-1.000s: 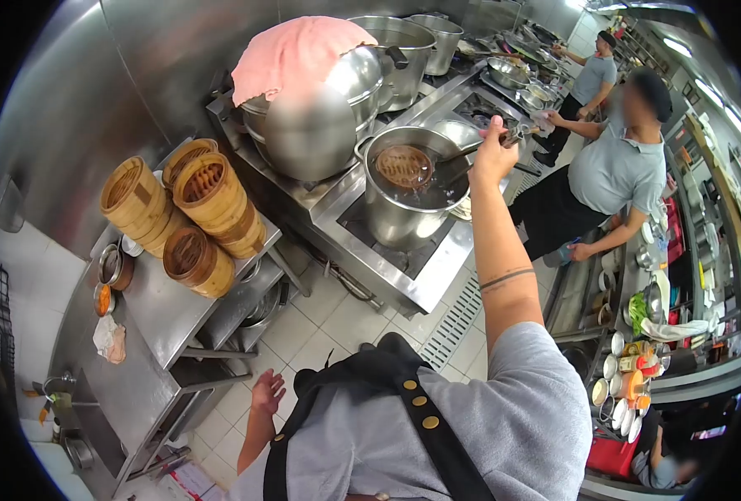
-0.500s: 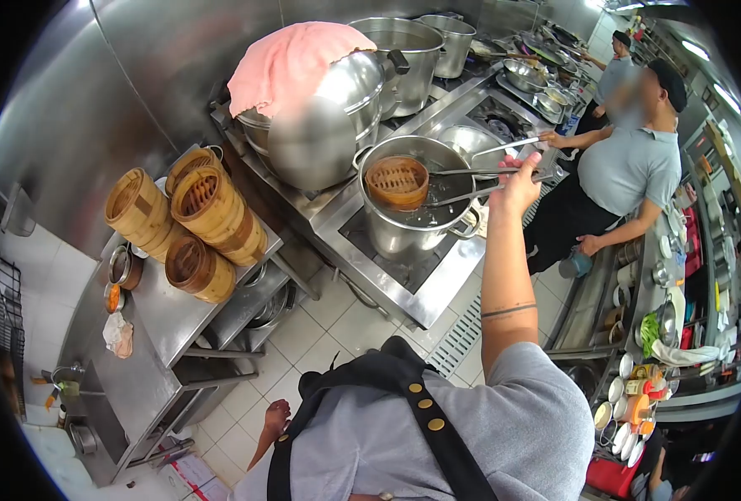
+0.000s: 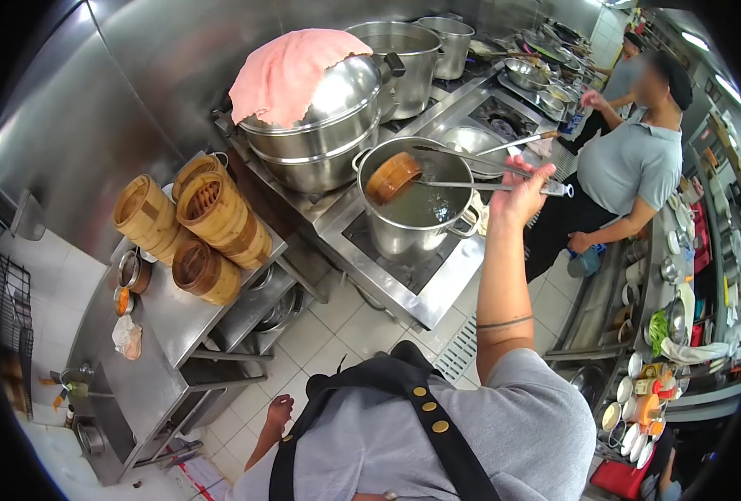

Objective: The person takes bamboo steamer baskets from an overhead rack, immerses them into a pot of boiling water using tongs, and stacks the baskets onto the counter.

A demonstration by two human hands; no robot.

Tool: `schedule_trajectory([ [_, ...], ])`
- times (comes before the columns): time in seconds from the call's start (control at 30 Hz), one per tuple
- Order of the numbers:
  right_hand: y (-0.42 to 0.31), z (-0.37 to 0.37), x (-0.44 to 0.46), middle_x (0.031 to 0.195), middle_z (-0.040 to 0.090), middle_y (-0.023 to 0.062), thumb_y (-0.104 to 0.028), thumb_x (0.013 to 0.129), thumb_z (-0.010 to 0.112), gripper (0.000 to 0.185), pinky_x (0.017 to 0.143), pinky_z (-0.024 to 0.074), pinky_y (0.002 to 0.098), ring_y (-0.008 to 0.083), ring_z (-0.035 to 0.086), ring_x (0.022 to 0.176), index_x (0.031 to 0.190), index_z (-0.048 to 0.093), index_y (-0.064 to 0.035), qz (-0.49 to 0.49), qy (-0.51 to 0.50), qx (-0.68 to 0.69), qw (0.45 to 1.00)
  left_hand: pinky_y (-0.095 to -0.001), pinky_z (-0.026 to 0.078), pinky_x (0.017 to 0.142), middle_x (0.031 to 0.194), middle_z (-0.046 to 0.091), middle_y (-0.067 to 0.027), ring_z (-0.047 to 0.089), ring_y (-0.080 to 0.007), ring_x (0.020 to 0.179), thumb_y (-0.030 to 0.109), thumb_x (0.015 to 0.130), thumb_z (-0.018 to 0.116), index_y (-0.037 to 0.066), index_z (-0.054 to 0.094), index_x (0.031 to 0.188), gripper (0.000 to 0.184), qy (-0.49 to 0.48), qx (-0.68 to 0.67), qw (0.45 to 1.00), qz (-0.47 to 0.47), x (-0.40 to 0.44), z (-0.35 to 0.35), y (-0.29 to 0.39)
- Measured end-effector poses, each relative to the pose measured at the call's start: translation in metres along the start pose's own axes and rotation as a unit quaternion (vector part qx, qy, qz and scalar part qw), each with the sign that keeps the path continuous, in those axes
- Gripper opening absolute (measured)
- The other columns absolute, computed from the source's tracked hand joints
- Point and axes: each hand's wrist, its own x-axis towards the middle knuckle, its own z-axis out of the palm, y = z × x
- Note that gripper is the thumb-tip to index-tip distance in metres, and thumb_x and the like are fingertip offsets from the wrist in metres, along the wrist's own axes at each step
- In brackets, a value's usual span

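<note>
My right hand (image 3: 522, 194) is closed around metal tongs (image 3: 492, 185) over a steel pot (image 3: 404, 225) of liquid on the stove. A bamboo steamer basket (image 3: 394, 177) sits tilted on its side at the pot's left. The lower arm of the tongs reaches the basket's edge. The upper arm ends above and to the right of it; whether it touches the basket I cannot tell. My left hand (image 3: 280, 410) hangs low beside my body, fingers curled, with nothing visible in it.
Stacked bamboo steamers (image 3: 216, 217) stand on a steel table (image 3: 157, 334) at left. A large steamer pot (image 3: 312, 150) under a pink cloth (image 3: 291, 71) is behind. One co-worker (image 3: 629, 167) stands close at right, another person beyond. A ladle (image 3: 525, 142) lies across the wok (image 3: 471, 140).
The basket has tipped from nearly level onto its side, facing left. My right hand and the tongs have turned and shifted slightly. The co-worker's hand has let go of the ladle and risen.
</note>
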Motion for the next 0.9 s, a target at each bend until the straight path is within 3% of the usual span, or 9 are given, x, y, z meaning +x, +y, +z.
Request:
schedule_trajectory([
  [0.2, 0.044, 0.057, -0.029, 0.076, 0.059, 0.0057, -0.035, 0.097, 0.063, 0.033, 0.082, 0.0565, 0.0406, 0.0232, 0.065, 0.076, 0.087, 0.052, -0.0054, 0.009, -0.092, -0.028, 0.995, -0.0284, 0.048, 0.056, 0.09, 0.065, -0.0031, 0.058, -0.0123, 0.072, 0.023, 0.087, 0.068, 0.009, 0.061, 0.124, 0.039, 0.018, 0.001, 1.0, -0.005, 0.008, -0.002, -0.029],
  [0.27, 0.061, 0.06, -0.032, 0.075, 0.058, 0.0052, -0.033, 0.097, 0.063, 0.032, 0.079, 0.0556, 0.0401, 0.0225, 0.064, 0.075, 0.084, 0.053, -0.0056, -0.003, -0.205, -0.024, 0.978, -0.0281, 0.047, 0.055, 0.088, 0.065, -0.0035, 0.058, -0.012, 0.071, 0.023, 0.088, 0.068, 0.009, 0.062, 0.123, 0.039, 0.003, -0.11, 0.993, -0.032, 0.014, -0.002, -0.051],
  [0.5, 0.055, 0.06, -0.069, 0.058, 0.045, 0.002, -0.027, 0.096, 0.065, 0.038, 0.057, 0.0443, 0.0343, 0.0142, 0.044, 0.052, 0.069, 0.047, -0.0088, 0.11, -0.402, -0.082, 0.905, -0.0292, 0.052, 0.06, 0.089, 0.067, -0.004, 0.063, -0.0144, 0.076, 0.024, 0.088, 0.067, 0.007, 0.063, 0.118, 0.035, 0.033, -0.066, 0.994, -0.082, -0.014, 0.012, -0.083],
  [0.53, 0.056, 0.055, -0.069, 0.057, 0.044, 0.0017, -0.026, 0.096, 0.065, 0.037, 0.056, 0.0425, 0.0338, 0.0137, 0.043, 0.051, 0.069, 0.046, -0.0093, 0.161, -0.441, -0.087, 0.879, -0.03, 0.053, 0.064, 0.09, 0.068, -0.0044, 0.064, -0.0164, 0.079, 0.023, 0.086, 0.068, 0.007, 0.063, 0.116, 0.034, -0.023, 0.044, 0.998, 0.025, 0.022, 0.014, -0.146],
  [0.6, 0.055, 0.055, -0.076, 0.056, 0.043, 0.0015, -0.024, 0.095, 0.066, 0.037, 0.055, 0.0402, 0.0334, 0.0132, 0.04, 0.049, 0.067, 0.045, -0.0101, 0.172, -0.445, -0.089, 0.874, -0.0315, 0.056, 0.072, 0.092, 0.069, -0.0053, 0.068, -0.0204, 0.085, 0.02, 0.083, 0.069, 0.006, 0.065, 0.11, 0.031, -0.059, 0.248, 0.929, 0.27, 0.057, 0.017, -0.206],
  [0.73, 0.043, 0.061, -0.078, 0.058, 0.045, 0.0012, -0.022, 0.096, 0.065, 0.037, 0.057, 0.0434, 0.0336, 0.0133, 0.043, 0.051, 0.068, 0.045, -0.01, 0.084, -0.441, -0.115, 0.886, -0.0339, 0.057, 0.083, 0.095, 0.07, -0.0068, 0.069, -0.0254, 0.093, 0.017, 0.076, 0.069, 0.006, 0.066, 0.101, 0.028, 0.013, 0.354, 0.867, 0.35, 0.041, 0.013, -0.208],
  [0.8, 0.038, 0.068, -0.075, 0.059, 0.047, 0.0014, -0.02, 0.096, 0.067, 0.036, 0.061, 0.0466, 0.0344, 0.0134, 0.046, 0.053, 0.069, 0.046, -0.0089, 0.004, -0.394, -0.121, 0.911, -0.0364, 0.057, 0.085, 0.099, 0.07, -0.0083, 0.069, -0.0264, 0.095, 0.017, 0.073, 0.069, 0.006, 0.067, 0.095, 0.024, -0.005, 0.044, 0.961, 0.271, 0.038, 0.011, -0.205],
  [0.83, 0.04, 0.069, -0.07, 0.06, 0.05, 0.0018, -0.022, 0.095, 0.069, 0.035, 0.062, 0.0488, 0.0344, 0.0132, 0.049, 0.053, 0.07, 0.049, -0.0077, -0.007, -0.387, -0.129, 0.913, -0.0362, 0.057, 0.082, 0.098, 0.07, -0.0097, 0.069, -0.0252, 0.091, 0.019, 0.073, 0.069, 0.006, 0.066, 0.098, 0.028, -0.038, 0.159, 0.953, 0.256, 0.047, 0.011, -0.201],
  [0.9, 0.047, 0.074, -0.066, 0.059, 0.051, 0.002, -0.023, 0.095, 0.069, 0.035, 0.061, 0.0497, 0.0341, 0.0127, 0.05, 0.052, 0.07, 0.05, -0.0073, -0.025, -0.352, -0.156, 0.923, -0.0355, 0.057, 0.081, 0.096, 0.07, -0.0106, 0.07, -0.0243, 0.089, 0.019, 0.072, 0.07, 0.006, 0.065, 0.1, 0.031, -0.04, 0.119, 0.961, 0.246, 0.032, 0.009, -0.179],
])
